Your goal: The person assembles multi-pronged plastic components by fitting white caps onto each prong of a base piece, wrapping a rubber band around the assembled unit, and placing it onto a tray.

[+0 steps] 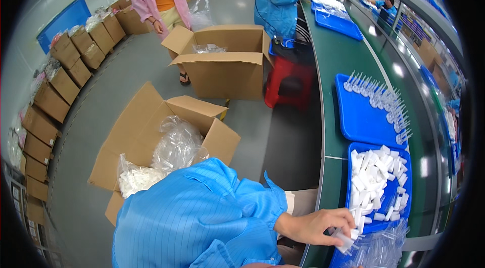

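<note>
My left hand (318, 226) reaches in from a blue sleeve, thumb and fingers closed on a small white plastic piece (344, 243). It is over the near edge of a blue tray (348, 187) heaped with white rectangular plastic pieces (371, 172). Just below the hand, a pile of clear thin plastic parts (376, 249) lies in another blue tray (336, 259), partly cut off by the lower edge. My right hand is not visible; a sliver of skin at the lower edge is too small to make out.
A blue tray (353, 119) with clear stemmed parts (384, 101) stands farther along the green bench (333, 61). Open cartons (134, 136) (227, 78) with plastic bags and a red stool (288, 83) are left of it. Two people stand beyond; boxes line the wall.
</note>
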`<state>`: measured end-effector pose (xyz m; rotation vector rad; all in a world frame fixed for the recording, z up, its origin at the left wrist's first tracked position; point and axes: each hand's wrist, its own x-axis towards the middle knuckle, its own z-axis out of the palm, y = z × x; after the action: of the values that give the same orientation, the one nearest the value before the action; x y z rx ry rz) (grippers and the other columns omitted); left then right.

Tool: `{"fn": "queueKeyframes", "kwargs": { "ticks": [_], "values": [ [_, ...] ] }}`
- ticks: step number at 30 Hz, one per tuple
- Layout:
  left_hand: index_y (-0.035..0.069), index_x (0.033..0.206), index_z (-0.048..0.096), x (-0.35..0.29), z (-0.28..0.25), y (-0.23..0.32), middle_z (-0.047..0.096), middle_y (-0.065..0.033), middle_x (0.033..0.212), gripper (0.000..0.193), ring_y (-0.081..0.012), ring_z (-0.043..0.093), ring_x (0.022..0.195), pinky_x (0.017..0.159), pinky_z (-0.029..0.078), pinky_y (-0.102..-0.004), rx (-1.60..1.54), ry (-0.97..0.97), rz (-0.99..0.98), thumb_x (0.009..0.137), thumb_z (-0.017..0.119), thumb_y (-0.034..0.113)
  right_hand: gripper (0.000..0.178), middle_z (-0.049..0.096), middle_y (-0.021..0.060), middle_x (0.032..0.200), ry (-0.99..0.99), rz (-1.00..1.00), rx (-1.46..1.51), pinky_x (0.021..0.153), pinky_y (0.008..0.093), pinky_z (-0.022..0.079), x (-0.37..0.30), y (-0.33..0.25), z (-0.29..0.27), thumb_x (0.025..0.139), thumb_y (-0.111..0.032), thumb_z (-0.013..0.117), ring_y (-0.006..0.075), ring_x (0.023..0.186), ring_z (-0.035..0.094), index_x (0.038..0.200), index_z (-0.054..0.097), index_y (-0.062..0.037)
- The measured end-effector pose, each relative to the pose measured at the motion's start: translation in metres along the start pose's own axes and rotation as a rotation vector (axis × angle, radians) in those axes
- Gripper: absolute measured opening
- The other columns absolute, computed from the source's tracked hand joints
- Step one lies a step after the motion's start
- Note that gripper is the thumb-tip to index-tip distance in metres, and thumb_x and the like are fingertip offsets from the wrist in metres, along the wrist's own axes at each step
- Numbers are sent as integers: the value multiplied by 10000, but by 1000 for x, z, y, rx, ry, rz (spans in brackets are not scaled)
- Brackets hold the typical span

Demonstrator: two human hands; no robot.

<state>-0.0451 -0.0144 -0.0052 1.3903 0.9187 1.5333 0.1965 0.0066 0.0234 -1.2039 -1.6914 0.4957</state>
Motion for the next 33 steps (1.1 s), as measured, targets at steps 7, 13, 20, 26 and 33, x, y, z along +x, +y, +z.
{"fn": "queueKeyframes", "kwargs": {
  "ticks": [7,13,20,26,33],
  "values": [
    [8,1026,656,-13,15,3,523,-139,1250,182,-276,560,1148,931,481,-360,-29,-99,22,894,704,123,250,666,187,1036,76,40,79,814,344,532,5,-21,-1,1026,-188,556,248,914,644,1107,582,47],
    [6,1021,669,-10,20,8,526,-139,1246,170,-266,565,1130,903,491,-337,-20,-150,19,899,696,121,313,643,180,1016,125,260,134,834,349,523,3,-35,6,1030,-210,554,249,888,620,1245,539,17],
    [53,1071,699,-6,20,10,541,-108,1246,194,-218,562,1137,845,515,-306,-117,-166,-118,898,705,141,323,614,153,1074,55,210,22,849,324,503,-8,-36,7,1025,-218,562,228,925,600,1269,560,-7],
    [56,1078,699,8,7,-8,582,-98,1196,205,-194,588,1120,786,547,-277,23,-30,68,875,727,70,373,697,127,855,125,179,311,777,306,489,12,-39,23,1063,-287,456,159,782,616,1260,517,24],
    [-16,1102,689,13,11,5,538,-124,1271,202,-196,611,1127,850,601,-273,-195,-110,-136,901,685,1,243,713,117,904,140,270,287,760,264,497,16,-51,19,1042,-206,531,119,820,640,1170,540,1]
  ]
}}
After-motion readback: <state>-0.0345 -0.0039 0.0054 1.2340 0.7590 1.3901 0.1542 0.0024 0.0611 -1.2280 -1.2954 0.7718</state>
